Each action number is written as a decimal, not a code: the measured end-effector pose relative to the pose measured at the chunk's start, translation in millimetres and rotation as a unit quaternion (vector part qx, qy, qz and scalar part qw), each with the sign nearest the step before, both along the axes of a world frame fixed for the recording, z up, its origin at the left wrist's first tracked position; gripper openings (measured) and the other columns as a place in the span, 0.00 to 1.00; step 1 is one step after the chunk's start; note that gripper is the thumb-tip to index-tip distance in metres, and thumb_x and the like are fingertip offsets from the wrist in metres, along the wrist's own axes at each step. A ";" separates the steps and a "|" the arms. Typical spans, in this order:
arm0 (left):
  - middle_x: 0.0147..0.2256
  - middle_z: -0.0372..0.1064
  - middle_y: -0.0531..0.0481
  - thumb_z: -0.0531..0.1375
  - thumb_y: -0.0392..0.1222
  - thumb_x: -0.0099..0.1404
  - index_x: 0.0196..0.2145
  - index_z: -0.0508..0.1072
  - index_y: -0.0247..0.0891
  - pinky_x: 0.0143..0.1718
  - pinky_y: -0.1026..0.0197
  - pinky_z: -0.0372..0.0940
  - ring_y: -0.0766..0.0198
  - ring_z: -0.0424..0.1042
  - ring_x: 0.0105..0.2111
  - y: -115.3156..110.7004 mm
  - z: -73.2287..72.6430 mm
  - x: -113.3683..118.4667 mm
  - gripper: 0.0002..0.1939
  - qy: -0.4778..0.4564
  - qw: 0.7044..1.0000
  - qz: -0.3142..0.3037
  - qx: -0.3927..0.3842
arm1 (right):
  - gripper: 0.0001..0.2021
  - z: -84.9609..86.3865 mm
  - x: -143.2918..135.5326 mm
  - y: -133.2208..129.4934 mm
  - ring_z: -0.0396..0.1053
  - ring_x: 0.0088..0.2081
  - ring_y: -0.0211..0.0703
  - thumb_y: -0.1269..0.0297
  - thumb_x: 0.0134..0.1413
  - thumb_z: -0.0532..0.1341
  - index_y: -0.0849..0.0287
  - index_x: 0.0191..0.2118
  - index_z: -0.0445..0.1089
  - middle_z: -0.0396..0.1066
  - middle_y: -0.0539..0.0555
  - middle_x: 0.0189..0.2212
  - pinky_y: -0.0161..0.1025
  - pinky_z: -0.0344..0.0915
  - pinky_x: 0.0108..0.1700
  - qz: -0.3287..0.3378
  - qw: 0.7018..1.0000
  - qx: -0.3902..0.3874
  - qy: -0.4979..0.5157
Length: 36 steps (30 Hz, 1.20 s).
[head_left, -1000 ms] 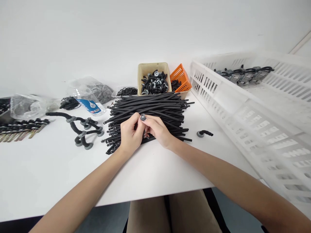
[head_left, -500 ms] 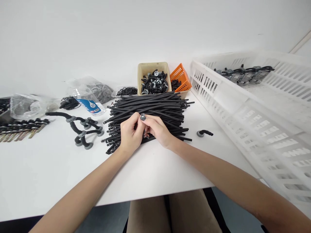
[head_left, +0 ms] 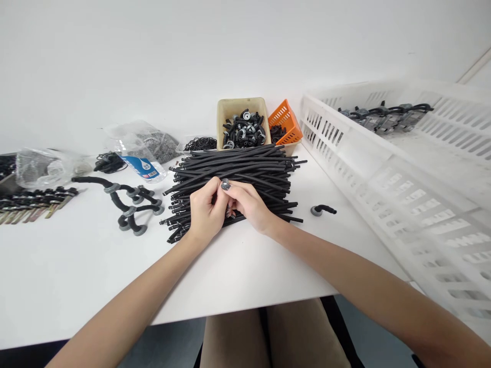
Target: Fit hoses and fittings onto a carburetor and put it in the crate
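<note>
My left hand (head_left: 207, 209) and my right hand (head_left: 248, 204) meet over the front part of a pile of black tubes (head_left: 238, 168). Both have their fingers closed and pressed together at the fingertips. Whatever is between them is hidden by the fingers. To the left, several black hoses with grey round fittings (head_left: 130, 210) lie joined or tangled on the white table. A single short black hose with a grey fitting (head_left: 316, 210) rests to the right of the pile.
Behind the pile stand a beige bin (head_left: 221, 122) of black and grey parts and a tilted orange basket (head_left: 293, 134). A large white crate (head_left: 345, 148) fills the right side. Plastic bags, a clear bottle (head_left: 141, 161) and a row of metal-ended parts (head_left: 38, 199) are at left.
</note>
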<state>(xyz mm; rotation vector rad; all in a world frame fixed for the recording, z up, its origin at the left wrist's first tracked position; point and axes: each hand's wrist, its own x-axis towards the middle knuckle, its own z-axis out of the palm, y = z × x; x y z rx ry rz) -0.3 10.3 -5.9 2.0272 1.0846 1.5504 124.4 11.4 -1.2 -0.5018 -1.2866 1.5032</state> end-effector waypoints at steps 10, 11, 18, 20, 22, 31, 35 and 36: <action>0.17 0.61 0.58 0.54 0.46 0.74 0.22 0.58 0.40 0.21 0.67 0.56 0.72 0.61 0.17 0.9 -0.2 0.1 0.22 0.001 1.000 0.001 0.004 | 0.18 0.9 0.2 -0.2 0.58 0.21 0.32 0.52 0.56 0.61 0.55 0.21 0.60 0.58 0.43 0.17 0.34 0.56 0.24 0.001 1.000 0.001 0.000; 0.17 0.62 0.58 0.54 0.46 0.73 0.22 0.58 0.40 0.21 0.67 0.56 0.72 0.61 0.17 1.0 -0.3 -0.1 0.22 0.001 1.000 0.002 0.005 | 0.18 1.0 0.3 -0.1 0.58 0.21 0.32 0.52 0.56 0.61 0.55 0.21 0.60 0.58 0.43 0.17 0.34 0.56 0.24 0.001 1.000 0.003 0.001; 0.17 0.62 0.58 0.54 0.46 0.74 0.22 0.59 0.40 0.20 0.68 0.56 0.73 0.62 0.17 0.9 0.1 0.2 0.21 0.002 1.000 -0.001 0.004 | 0.18 0.5 0.2 0.1 0.57 0.21 0.32 0.51 0.56 0.60 0.55 0.22 0.60 0.58 0.43 0.17 0.34 0.56 0.24 -0.001 1.000 0.002 -0.005; 0.17 0.62 0.58 0.54 0.46 0.74 0.22 0.58 0.40 0.20 0.68 0.56 0.73 0.61 0.17 0.5 0.3 0.3 0.22 0.003 1.000 0.001 0.005 | 0.19 0.3 0.0 0.0 0.58 0.21 0.32 0.50 0.56 0.61 0.55 0.22 0.60 0.58 0.43 0.17 0.34 0.56 0.24 0.000 1.000 0.000 -0.010; 0.17 0.62 0.58 0.54 0.45 0.74 0.22 0.58 0.39 0.21 0.68 0.56 0.73 0.62 0.17 0.1 0.3 0.2 0.22 0.005 1.000 0.002 0.006 | 0.19 0.2 -0.2 0.1 0.58 0.21 0.32 0.50 0.56 0.61 0.55 0.22 0.59 0.57 0.43 0.18 0.34 0.56 0.25 0.000 1.000 -0.002 -0.014; 0.17 0.62 0.58 0.54 0.45 0.73 0.22 0.59 0.40 0.21 0.67 0.56 0.72 0.62 0.17 0.7 0.0 0.0 0.21 0.001 1.000 -0.001 0.002 | 0.17 1.7 0.4 -0.2 0.58 0.20 0.32 0.52 0.55 0.60 0.55 0.22 0.60 0.58 0.43 0.17 0.34 0.56 0.24 -0.002 1.000 -0.002 -0.010; 0.17 0.62 0.58 0.54 0.45 0.74 0.22 0.59 0.40 0.21 0.67 0.56 0.72 0.62 0.17 0.7 0.4 0.4 0.21 0.003 1.000 0.001 0.002 | 0.17 1.5 0.0 0.1 0.58 0.20 0.32 0.52 0.55 0.60 0.55 0.22 0.59 0.58 0.43 0.17 0.34 0.55 0.24 -0.001 1.000 -0.005 -0.009; 0.17 0.62 0.58 0.54 0.46 0.74 0.22 0.58 0.40 0.21 0.67 0.56 0.72 0.62 0.17 0.6 0.5 0.5 0.21 0.002 1.000 0.000 0.001 | 0.17 1.3 0.0 0.2 0.58 0.20 0.32 0.52 0.55 0.60 0.55 0.22 0.59 0.58 0.43 0.17 0.34 0.55 0.24 -0.001 1.000 -0.006 -0.010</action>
